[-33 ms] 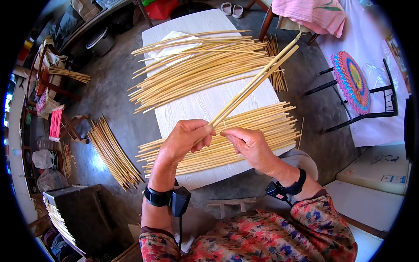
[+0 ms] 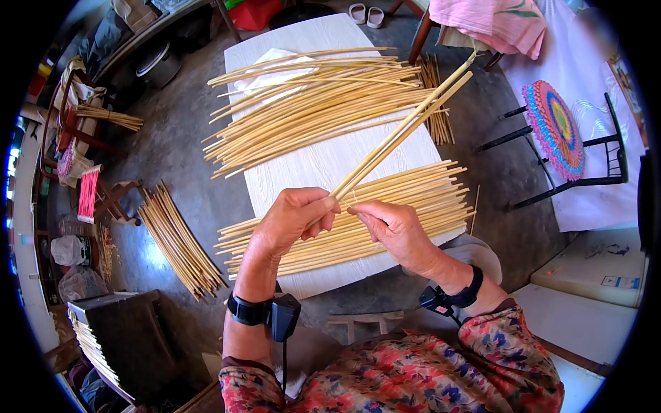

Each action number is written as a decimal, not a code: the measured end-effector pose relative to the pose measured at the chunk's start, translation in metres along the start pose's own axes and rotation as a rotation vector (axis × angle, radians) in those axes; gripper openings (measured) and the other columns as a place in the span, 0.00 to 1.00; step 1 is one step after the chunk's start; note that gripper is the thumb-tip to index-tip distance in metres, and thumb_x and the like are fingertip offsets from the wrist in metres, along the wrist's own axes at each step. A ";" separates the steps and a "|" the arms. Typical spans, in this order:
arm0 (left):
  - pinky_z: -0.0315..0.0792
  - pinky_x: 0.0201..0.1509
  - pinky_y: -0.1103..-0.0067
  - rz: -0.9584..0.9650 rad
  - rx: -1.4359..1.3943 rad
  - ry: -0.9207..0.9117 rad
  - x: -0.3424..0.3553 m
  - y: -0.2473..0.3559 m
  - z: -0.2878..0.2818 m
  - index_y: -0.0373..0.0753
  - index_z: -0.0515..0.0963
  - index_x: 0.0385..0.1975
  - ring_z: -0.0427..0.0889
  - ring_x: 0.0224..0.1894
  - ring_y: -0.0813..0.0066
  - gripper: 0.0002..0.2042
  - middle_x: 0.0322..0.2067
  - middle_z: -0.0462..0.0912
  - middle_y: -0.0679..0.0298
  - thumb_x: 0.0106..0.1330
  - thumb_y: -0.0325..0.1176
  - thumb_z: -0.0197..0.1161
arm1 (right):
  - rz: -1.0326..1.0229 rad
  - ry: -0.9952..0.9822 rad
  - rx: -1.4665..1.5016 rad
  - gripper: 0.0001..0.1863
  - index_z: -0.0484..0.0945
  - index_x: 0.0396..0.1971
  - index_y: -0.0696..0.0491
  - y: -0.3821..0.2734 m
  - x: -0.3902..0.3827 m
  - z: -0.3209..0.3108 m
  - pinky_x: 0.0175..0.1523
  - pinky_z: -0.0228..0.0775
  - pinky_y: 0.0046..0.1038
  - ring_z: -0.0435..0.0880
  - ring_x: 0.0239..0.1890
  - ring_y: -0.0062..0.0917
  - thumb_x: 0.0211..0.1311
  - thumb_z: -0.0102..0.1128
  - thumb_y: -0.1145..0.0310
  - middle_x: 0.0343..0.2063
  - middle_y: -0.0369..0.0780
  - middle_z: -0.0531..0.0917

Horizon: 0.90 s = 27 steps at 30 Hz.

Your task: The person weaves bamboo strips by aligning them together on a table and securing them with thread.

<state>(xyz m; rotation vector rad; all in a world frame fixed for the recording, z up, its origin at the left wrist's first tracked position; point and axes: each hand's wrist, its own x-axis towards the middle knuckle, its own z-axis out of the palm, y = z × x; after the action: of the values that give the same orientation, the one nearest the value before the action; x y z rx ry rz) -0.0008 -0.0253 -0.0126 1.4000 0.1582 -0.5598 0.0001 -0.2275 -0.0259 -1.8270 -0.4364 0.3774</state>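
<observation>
Two long pale canes (image 2: 406, 131) slant from my left hand (image 2: 292, 220) up to the upper right, its fingers wrapped round their lower ends. Just right of that grip, my right hand (image 2: 389, 234) pinches what looks like a thin pale strand (image 2: 354, 195) beside the canes. Beneath both hands, a loose row of straight canes (image 2: 413, 199) lies on a pale wood-grain table (image 2: 289, 158). A second, larger pile of canes (image 2: 310, 110) covers the table's far part, partly over a white cloth (image 2: 255, 86).
Cane bundles lie on the floor at left (image 2: 179, 241) and beyond the table's right (image 2: 437, 124). A chair with a round colourful pad (image 2: 551, 131) stands right, a pink-draped seat (image 2: 502, 24) far right, a small folding stool (image 2: 93, 193) left. A dark box (image 2: 131, 344) sits lower left.
</observation>
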 end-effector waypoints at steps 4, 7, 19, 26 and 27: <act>0.56 0.16 0.90 -0.008 0.016 0.002 0.002 -0.001 0.000 0.34 0.78 0.29 0.64 0.14 0.89 0.10 0.16 0.74 0.68 0.63 0.33 0.54 | -0.038 0.022 -0.019 0.08 0.75 0.38 0.59 0.003 0.000 0.002 0.27 0.66 0.20 0.73 0.21 0.18 0.59 0.52 0.75 0.19 0.41 0.75; 0.55 0.16 0.89 -0.007 0.007 0.012 0.001 -0.002 0.001 0.35 0.79 0.27 0.63 0.14 0.89 0.10 0.15 0.74 0.70 0.61 0.34 0.55 | 0.022 -0.012 0.011 0.08 0.75 0.39 0.59 0.000 0.000 0.001 0.26 0.65 0.20 0.73 0.20 0.18 0.59 0.52 0.75 0.19 0.40 0.75; 0.57 0.16 0.90 0.005 0.089 -0.028 0.000 -0.001 0.003 0.33 0.78 0.31 0.64 0.14 0.89 0.10 0.17 0.75 0.69 0.64 0.33 0.53 | 0.055 -0.005 0.088 0.09 0.75 0.40 0.58 -0.002 -0.001 0.004 0.21 0.60 0.18 0.68 0.17 0.13 0.61 0.49 0.75 0.15 0.34 0.70; 0.57 0.17 0.89 0.017 0.107 -0.022 -0.001 -0.001 0.006 0.34 0.78 0.29 0.65 0.16 0.89 0.10 0.17 0.75 0.70 0.63 0.34 0.53 | 0.055 -0.004 0.115 0.08 0.74 0.40 0.56 -0.001 0.001 0.005 0.22 0.61 0.17 0.68 0.17 0.13 0.61 0.51 0.75 0.15 0.34 0.70; 0.57 0.18 0.89 0.019 0.109 -0.023 -0.001 -0.002 0.006 0.34 0.78 0.29 0.65 0.16 0.89 0.10 0.18 0.75 0.70 0.63 0.34 0.53 | 0.060 -0.003 0.125 0.08 0.74 0.40 0.56 -0.001 0.002 0.005 0.22 0.61 0.17 0.68 0.17 0.12 0.61 0.51 0.75 0.15 0.33 0.70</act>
<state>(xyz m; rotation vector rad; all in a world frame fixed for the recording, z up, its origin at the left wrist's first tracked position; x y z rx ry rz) -0.0041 -0.0313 -0.0124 1.4987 0.0970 -0.5762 -0.0002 -0.2223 -0.0261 -1.7205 -0.3533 0.4395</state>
